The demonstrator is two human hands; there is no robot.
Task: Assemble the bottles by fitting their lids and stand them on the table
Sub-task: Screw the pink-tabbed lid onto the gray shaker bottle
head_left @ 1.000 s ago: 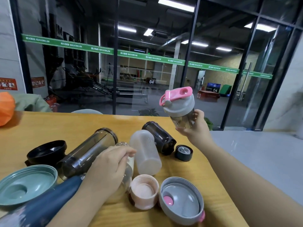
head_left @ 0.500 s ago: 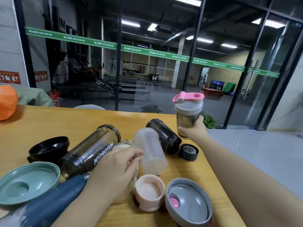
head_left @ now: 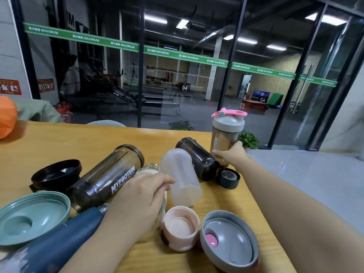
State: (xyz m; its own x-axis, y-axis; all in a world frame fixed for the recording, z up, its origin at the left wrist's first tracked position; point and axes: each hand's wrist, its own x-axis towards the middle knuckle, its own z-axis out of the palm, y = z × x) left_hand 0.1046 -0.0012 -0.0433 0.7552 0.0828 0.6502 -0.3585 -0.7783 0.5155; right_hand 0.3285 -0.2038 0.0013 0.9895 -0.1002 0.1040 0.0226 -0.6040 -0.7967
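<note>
On the table (head_left: 59, 142) the big MYPROTEIN shaker (head_left: 106, 178) lies on its side, lidless — light, stiff plastic, smooth enough to roll, best taken round the middle. The blue flask (head_left: 59, 239) beside it looks like metal, probably heavier. The lidded shaker (head_left: 226, 134) stands upright at the far edge, the right hand (head_left: 231, 156) curled round its base. The left hand (head_left: 137, 200) grips a small clear bottle (head_left: 150, 168), likely fragile — hold its body. The pink lid (head_left: 180, 227) waits just beside.
</note>
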